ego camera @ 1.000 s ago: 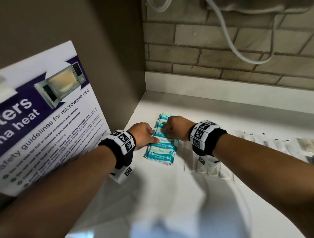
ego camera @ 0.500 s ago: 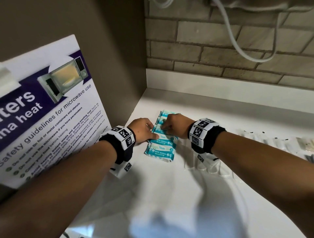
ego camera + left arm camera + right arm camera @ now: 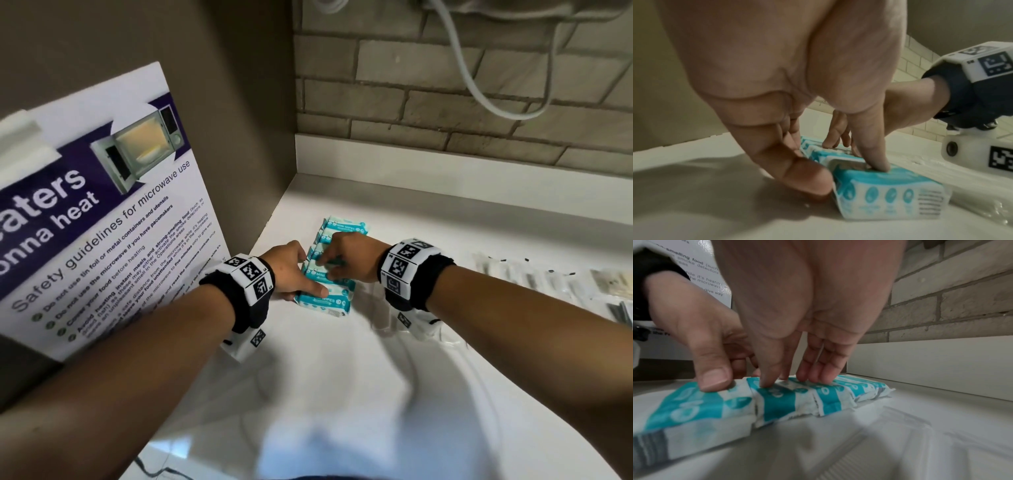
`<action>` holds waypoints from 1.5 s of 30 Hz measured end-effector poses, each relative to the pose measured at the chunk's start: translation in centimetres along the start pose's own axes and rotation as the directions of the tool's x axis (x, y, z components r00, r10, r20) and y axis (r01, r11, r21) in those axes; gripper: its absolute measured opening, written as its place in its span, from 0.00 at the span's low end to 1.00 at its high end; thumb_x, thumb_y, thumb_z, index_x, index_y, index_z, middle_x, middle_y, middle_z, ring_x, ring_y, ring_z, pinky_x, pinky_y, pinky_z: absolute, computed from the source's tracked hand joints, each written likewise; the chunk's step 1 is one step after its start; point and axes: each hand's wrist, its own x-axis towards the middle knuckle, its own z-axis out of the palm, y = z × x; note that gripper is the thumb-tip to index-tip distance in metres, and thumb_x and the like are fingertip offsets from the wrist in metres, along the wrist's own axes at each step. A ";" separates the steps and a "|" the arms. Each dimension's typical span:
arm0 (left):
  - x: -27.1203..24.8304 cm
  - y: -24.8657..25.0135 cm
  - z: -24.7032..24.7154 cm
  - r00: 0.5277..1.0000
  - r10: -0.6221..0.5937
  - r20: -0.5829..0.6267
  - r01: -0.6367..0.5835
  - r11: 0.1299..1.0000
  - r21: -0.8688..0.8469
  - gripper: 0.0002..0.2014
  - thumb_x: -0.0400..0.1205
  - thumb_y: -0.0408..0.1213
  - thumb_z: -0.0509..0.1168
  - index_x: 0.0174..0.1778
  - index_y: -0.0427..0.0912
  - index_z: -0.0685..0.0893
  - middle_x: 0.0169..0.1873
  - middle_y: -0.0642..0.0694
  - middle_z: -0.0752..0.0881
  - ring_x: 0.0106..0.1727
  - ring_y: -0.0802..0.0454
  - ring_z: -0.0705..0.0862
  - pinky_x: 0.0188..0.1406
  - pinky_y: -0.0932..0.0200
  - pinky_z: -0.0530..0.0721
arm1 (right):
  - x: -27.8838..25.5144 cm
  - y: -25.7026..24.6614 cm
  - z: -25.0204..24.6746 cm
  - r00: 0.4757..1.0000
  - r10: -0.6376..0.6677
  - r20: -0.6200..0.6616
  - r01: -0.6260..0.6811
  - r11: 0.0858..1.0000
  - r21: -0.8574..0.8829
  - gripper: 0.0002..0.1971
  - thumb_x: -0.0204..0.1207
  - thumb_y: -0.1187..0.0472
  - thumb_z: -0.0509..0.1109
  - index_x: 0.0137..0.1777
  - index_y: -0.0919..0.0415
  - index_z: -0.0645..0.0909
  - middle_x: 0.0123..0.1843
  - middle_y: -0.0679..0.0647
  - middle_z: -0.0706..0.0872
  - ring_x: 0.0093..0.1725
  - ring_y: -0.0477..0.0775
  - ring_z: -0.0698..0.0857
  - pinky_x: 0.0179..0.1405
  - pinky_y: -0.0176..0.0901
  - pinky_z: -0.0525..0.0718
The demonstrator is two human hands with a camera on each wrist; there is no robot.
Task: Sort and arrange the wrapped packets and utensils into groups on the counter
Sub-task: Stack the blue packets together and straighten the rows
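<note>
Several teal-and-white wipes packets (image 3: 337,303) lie side by side in a row on the white counter (image 3: 342,394), near the left corner. My left hand (image 3: 308,277) is at the row's left side: its thumb (image 3: 876,162) presses on top of the nearest packet (image 3: 890,199) and its fingers (image 3: 803,175) lie against that packet's left end. My right hand (image 3: 339,263) rests its straight fingertips (image 3: 813,374) on top of the middle packets (image 3: 777,402). Clear-wrapped utensils (image 3: 548,281) lie in a row at the right.
A microwave safety poster (image 3: 102,205) leans on the side wall at the left. A brick wall (image 3: 445,102) with a white upstand closes the back, and a white cable (image 3: 479,85) hangs there. More clear wrappers (image 3: 900,434) lie just right of the packets.
Both hands stay on the row of packets. My left thumb has slid slightly nearer, onto the closest packet, and my right fingertips have shifted a little along the row.
</note>
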 end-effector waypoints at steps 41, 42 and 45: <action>-1.6 2.3 -1.2 0.967 0.154 -0.205 -0.108 0.970 0.219 0.26 0.75 0.54 0.74 0.65 0.45 0.79 0.61 0.48 0.83 0.57 0.50 0.82 0.58 0.55 0.81 | -5.8 1.4 -1.5 0.981 0.146 -0.127 -0.137 0.988 0.077 0.18 0.82 0.54 0.65 0.71 0.51 0.80 0.73 0.50 0.81 0.70 0.55 0.79 0.71 0.43 0.72; -2.0 2.9 -1.1 0.946 0.220 -0.238 -0.168 0.961 0.219 0.23 0.77 0.53 0.72 0.64 0.46 0.80 0.62 0.48 0.83 0.57 0.50 0.81 0.59 0.55 0.80 | -6.8 2.3 -1.4 0.974 0.179 -0.137 -0.168 0.982 0.084 0.18 0.82 0.54 0.66 0.71 0.51 0.80 0.73 0.50 0.82 0.71 0.55 0.79 0.71 0.44 0.72; -2.6 5.2 0.2 0.902 0.394 -0.177 -0.310 0.876 0.370 0.22 0.79 0.54 0.68 0.68 0.51 0.81 0.67 0.48 0.81 0.68 0.47 0.74 0.68 0.51 0.73 | -9.5 4.5 -0.8 0.955 0.274 -0.110 -0.270 0.962 0.051 0.19 0.81 0.52 0.67 0.71 0.49 0.79 0.71 0.52 0.82 0.73 0.56 0.76 0.73 0.49 0.72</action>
